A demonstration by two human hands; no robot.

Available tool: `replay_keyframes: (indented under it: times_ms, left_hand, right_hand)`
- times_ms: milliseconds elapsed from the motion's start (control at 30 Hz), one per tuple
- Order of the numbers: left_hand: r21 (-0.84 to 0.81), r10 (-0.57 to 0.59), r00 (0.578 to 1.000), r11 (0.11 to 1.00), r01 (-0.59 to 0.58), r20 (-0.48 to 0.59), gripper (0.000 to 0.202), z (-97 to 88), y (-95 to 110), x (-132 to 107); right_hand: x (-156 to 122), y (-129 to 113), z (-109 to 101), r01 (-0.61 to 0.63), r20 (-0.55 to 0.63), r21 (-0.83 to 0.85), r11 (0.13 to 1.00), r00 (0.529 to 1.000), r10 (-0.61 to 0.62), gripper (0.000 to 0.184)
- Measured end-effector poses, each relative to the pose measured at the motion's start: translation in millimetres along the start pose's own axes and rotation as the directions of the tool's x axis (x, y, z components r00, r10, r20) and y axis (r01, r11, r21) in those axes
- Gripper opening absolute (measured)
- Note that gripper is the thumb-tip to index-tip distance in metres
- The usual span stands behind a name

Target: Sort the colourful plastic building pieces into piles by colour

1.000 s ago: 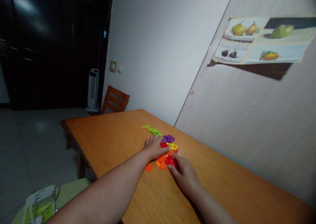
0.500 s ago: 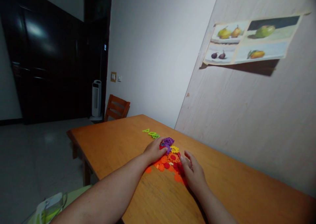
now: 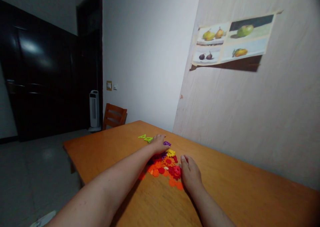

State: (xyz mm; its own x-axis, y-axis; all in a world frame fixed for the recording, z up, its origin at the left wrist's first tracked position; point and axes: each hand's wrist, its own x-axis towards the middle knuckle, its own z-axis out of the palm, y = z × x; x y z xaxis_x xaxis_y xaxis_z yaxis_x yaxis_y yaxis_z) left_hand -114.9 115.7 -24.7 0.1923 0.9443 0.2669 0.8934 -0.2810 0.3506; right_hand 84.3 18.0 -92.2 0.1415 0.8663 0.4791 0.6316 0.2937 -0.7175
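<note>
As our right hand lies flat on the orange wooden table, grip spread, the heap of red, orange and yellow plastic flowers touches its left side. Farther, our left hand covers the heap's end, grip hidden; green plastic pieces lie beyond.

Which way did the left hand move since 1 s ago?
Yes: the left hand moved away from the person, now beside the green pieces and partly covering the purple piece.
</note>
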Motion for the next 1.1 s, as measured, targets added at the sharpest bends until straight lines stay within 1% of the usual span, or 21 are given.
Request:
replay_keyframes:
  times_ms: [67,133,200,267,367,467,633,733,800,833,967,1100]
  left_hand:
    - [0.06,0.004,0.996,0.998,-0.009,0.086,0.08,2.8,8,16]
    - [0.093,-0.027,0.987,0.996,0.012,0.161,0.081,7.3,14,29]
    - [0.11,-0.063,0.977,0.993,0.041,0.203,0.079,13.0,17,37]
    - [0.122,-0.086,0.972,0.991,0.061,0.218,0.071,19.1,18,42]
    - [0.127,-0.106,0.973,0.989,0.08,0.207,0.051,26.4,14,44]
    - [0.096,-0.098,0.979,0.992,0.082,0.18,0.043,29.2,9,45]
    - [-0.046,-0.04,0.985,0.998,0.048,0.168,0.035,24.2,8,44]
    - [-0.271,0.023,0.988,0.962,0.02,0.155,0.029,16.4,11,37]
    - [-0.434,0.075,0.984,0.901,0.002,0.16,0.026,10.3,13,30]
    - [-0.486,0.098,0.98,0.874,-0.002,0.173,0.026,7.3,14,26]
    - [-0.562,0.159,0.957,0.827,0.005,0.243,0.031,-2.6,17,12]
    - [-0.603,0.235,0.941,0.797,-0.043,0.242,0.029,-10.5,16,0]
  right_hand:
    - [1,0,1,0.008,0.006,0.006,1.0,1.0,-0.008,0.055]
    - [1,-1,1,0.013,0.004,0.004,1.0,1.0,-0.013,0.054]
    - [1,-3,2,0.013,-0.007,-0.003,1.0,1.0,-0.013,0.053]
    - [1,-4,2,0.007,-0.019,-0.014,1.0,1.0,-0.008,0.051]
    - [1,-7,2,0.005,-0.018,-0.03,1.0,1.0,-0.005,0.05]
    - [0,-9,1,0.01,-0.013,-0.044,0.999,1.0,-0.011,0.048]
    - [0,-11,-1,0.016,-0.025,-0.062,0.998,1.0,-0.018,0.049]
    - [0,-11,-1,0.014,-0.024,-0.065,0.998,1.0,-0.016,0.05]
    - [0,-11,-1,0.012,-0.022,-0.064,0.998,1.0,-0.013,0.05]
    - [0,-12,-2,0.011,-0.02,-0.063,0.998,1.0,-0.012,0.049]
    - [0,-12,-4,0.006,-0.005,-0.065,0.998,1.0,-0.006,0.049]
    - [1,-10,-3,0.009,0.01,-0.069,0.998,1.0,-0.008,0.049]
